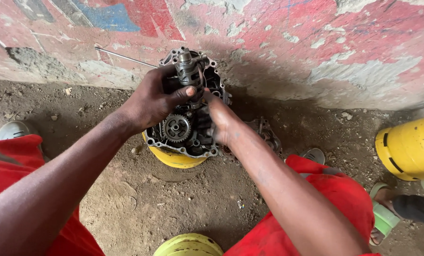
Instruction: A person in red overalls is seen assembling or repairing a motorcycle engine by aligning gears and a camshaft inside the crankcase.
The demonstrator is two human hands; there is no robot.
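Note:
An open metal engine case point(183, 142) with gears inside stands on a yellow round base point(174, 160) on the dirt ground. My left hand point(150, 102) grips a grooved metal drum shaft point(187, 71) that sticks up from the upper part of the case, thumb pressed on its side. My right hand point(220, 121) reaches into the case beside the shaft, its fingers down among the inner parts. What those fingers hold is hidden. A toothed gear point(176, 128) shows in the lower part of the case.
A painted, peeling wall point(292, 47) rises right behind the case. A thin metal rod point(124, 57) leans there. Another engine cover point(269, 135) lies on the ground at the right. A yellow container point(409, 149) and another person's sandalled foot point(387, 208) are at far right.

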